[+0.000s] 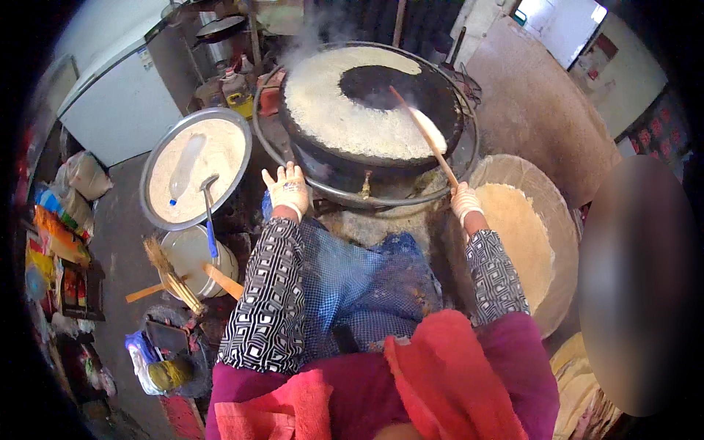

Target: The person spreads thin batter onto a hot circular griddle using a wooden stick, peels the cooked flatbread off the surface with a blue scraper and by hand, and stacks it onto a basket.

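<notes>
My right hand (pixel 465 202), in a pale glove, grips the lower end of a long wooden batter spreader (pixel 427 139). Its far end rests over a big round black griddle (pixel 374 86). Pale batter (pixel 323 110) covers the griddle in a wide curved band, leaving a dark bare patch from the middle toward the right. A thick mound of batter lies beside the spreader, and steam rises at the far left. My left hand (pixel 287 189), also gloved, is held with fingers spread near the griddle's front rim, holding nothing.
To the left, a metal basin (pixel 150 187) of batter contains a plastic bottle (pixel 187 165) and a ladle (pixel 210 205). Below it stands a bucket (pixel 224 257) with a straw brush (pixel 172 275) across it. A round tray (pixel 561 249) with a flat pancake (pixel 513 242) is at right.
</notes>
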A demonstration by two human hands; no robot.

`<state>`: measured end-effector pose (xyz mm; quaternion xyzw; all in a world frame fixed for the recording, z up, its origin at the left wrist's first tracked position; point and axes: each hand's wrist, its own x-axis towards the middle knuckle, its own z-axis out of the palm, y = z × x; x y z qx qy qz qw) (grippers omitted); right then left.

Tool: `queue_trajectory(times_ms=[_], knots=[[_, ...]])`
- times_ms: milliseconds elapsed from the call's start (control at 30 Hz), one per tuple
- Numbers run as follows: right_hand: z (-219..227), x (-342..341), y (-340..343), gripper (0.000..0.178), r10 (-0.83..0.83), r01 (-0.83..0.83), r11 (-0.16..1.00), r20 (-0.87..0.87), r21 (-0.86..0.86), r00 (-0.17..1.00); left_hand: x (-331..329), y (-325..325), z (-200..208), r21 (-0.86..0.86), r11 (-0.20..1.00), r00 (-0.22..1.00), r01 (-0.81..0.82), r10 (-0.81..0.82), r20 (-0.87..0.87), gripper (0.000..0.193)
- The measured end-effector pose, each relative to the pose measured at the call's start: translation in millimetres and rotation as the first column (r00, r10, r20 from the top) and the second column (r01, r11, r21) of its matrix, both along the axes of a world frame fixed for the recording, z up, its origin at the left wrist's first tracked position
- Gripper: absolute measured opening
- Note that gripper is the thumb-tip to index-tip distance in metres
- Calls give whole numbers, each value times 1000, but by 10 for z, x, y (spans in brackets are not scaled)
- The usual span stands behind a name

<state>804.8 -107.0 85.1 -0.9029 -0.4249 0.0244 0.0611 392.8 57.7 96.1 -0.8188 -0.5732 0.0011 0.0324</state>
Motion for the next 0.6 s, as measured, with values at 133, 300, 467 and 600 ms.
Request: queue_trajectory(times_ms=[133,300,467,600], knots=[[231,-345,115,35,192,-194,981,72,14,979,30,-201,488,-92,994,992,-55,44,-115,64],[59,-77,68,34,-8,8,1000,-34,7,999,842,-966,260,65,903,886,426,-430,175,58],[87,-493,96,31,251,-252,968,30,4,967,655,-1073,-23,54,930,932,363,-363,-2,67],[-234,164,-33,31,66,-67,995,18,71,998,699,-983,-151,125,913,921,389,-386,-53,64]])
